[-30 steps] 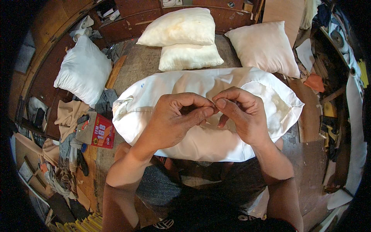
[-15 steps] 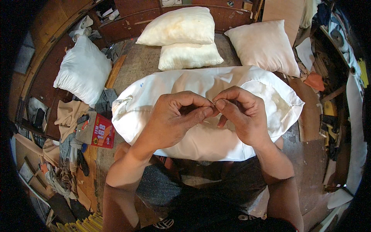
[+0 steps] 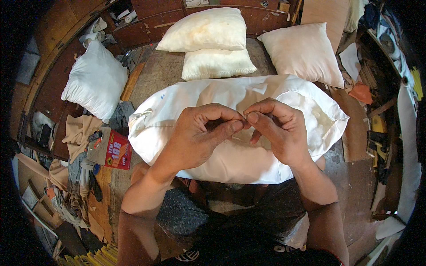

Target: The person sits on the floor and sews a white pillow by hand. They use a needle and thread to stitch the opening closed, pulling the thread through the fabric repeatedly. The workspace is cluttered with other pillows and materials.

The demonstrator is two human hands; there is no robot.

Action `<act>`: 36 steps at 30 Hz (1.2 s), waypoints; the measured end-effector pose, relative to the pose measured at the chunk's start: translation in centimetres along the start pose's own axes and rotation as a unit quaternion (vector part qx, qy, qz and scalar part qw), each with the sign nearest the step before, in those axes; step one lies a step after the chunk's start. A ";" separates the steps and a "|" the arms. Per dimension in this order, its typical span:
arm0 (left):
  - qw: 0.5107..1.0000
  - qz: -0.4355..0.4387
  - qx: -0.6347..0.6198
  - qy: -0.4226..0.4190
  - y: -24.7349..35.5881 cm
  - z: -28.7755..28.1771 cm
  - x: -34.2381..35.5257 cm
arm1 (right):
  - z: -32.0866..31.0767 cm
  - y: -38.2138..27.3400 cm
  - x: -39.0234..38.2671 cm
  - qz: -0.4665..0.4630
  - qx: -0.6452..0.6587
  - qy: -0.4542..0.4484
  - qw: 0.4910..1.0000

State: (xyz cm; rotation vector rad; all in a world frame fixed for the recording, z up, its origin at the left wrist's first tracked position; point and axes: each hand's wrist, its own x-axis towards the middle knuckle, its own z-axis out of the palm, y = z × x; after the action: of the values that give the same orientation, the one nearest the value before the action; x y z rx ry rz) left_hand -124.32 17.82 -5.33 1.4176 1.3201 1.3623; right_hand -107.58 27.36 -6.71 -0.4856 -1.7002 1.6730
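Both my hands meet above a long white stuffed cushion [image 3: 213, 170] that lies across in front of me. My left hand [image 3: 202, 133] pinches thumb to forefinger, and my right hand [image 3: 279, 131] pinches the same way, their tips almost touching. Whatever sits between the fingertips is too small to make out. At its right end the cushion's cover gapes, and white fluffy filling [image 3: 316, 113] shows inside. The left end of the cover is gathered and creased.
Two stacked cream pillows [image 3: 206, 29] lie beyond the cushion, a pale pillow [image 3: 304, 55] at far right, a white one [image 3: 97, 80] at left. A red and grey packet [image 3: 117, 150] lies left among cloth scraps [image 3: 80, 133]. Tools [image 3: 379, 137] crowd the right side.
My hands have risen very slightly, still pinched together at the fingertips. The cushion and the pillows lie as before.
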 end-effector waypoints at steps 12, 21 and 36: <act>1.000 -0.017 -0.009 0.008 0.1 0.1 0.0 | -0.1 0.2 0.0 -0.011 -0.007 0.009 1.000; 0.999 -0.021 -0.025 0.006 0.2 0.2 0.0 | 0.0 0.1 -0.1 -0.012 -0.008 0.004 1.000; 0.998 -0.030 -0.027 0.038 0.0 -0.1 0.0 | -0.1 0.1 -0.1 -0.008 0.011 0.000 1.000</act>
State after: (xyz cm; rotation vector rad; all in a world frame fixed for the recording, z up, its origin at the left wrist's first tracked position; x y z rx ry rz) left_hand -124.42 17.77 -5.32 1.2907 1.3537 1.4130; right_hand -107.48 27.37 -6.87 -0.4607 -1.6804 1.6797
